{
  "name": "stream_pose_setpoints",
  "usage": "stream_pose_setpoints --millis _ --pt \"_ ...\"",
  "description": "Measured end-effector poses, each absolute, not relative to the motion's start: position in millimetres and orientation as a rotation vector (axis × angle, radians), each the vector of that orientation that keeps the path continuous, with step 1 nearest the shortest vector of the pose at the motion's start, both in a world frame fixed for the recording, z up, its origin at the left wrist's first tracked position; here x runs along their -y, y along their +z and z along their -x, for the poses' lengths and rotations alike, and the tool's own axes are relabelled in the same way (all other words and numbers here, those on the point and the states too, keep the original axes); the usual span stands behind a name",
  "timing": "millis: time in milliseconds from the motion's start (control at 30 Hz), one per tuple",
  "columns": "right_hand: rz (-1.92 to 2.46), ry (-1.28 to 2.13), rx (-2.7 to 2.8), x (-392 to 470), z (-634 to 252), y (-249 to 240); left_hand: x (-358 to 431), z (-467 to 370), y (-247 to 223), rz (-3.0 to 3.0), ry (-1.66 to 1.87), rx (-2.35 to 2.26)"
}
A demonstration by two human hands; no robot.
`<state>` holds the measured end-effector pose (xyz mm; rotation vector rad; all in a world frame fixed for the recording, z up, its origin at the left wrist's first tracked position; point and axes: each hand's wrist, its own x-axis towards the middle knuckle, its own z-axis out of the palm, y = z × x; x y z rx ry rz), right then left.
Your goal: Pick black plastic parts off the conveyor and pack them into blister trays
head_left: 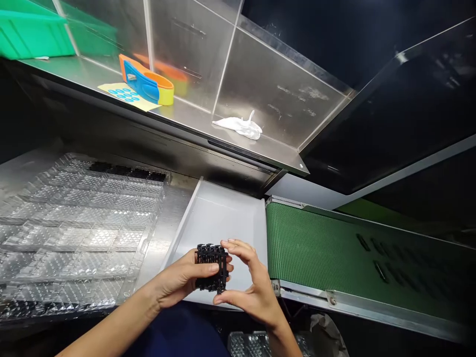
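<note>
My left hand (182, 275) is wrapped round a stack of black plastic frame-like parts (208, 270), with the thumb across the front. The parts stand side by side in the stack, and their exact kind cannot be made out. On the stack's right side, my right hand (253, 282) curves in a C shape, fingertips at the upper edge and thumb at the lower edge of the end part. Both hands are above a white chute-like tray (226, 213). To the left lies a clear plastic blister tray (92, 218) with a few black parts (128, 171) in its far row.
A green conveyor belt (312, 243) on the right carries several dark parts (390, 272). Above runs a metal shelf (193, 119) with a blue, orange and yellow strap (148, 87), a sticker sheet (128, 95), a white crumpled item (240, 126) and a green bin (35, 37).
</note>
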<state>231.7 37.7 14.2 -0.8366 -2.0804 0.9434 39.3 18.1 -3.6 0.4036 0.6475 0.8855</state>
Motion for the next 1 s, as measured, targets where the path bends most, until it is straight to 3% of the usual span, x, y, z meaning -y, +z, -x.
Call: stream_pose_setpoints --millis 167,600,733,867,1000 --pt "0.822 1.030 1.975 -33.1 -244.9 6.3 -16.9 -51.8 -0.2 -0.466 0.886 -0.667" --pt "0.939 0.836 2.119 -32.2 -289.3 12.8 -29.2 -98.5 1.7 -0.534 0.742 -0.690" --pt "1.546 0.681 2.151 -75.4 -350.1 19.5 -38.2 -120.9 -8.7 -0.520 0.692 -0.843" --pt "2.296 0.175 1.524 -120.3 -479.0 37.0 -48.6 -134.9 -22.2 -0.589 0.625 -0.912" --pt "2.641 -0.056 1.033 -129.6 -580.1 45.9 -53.9 -141.5 -27.0 -0.591 0.635 -0.920"
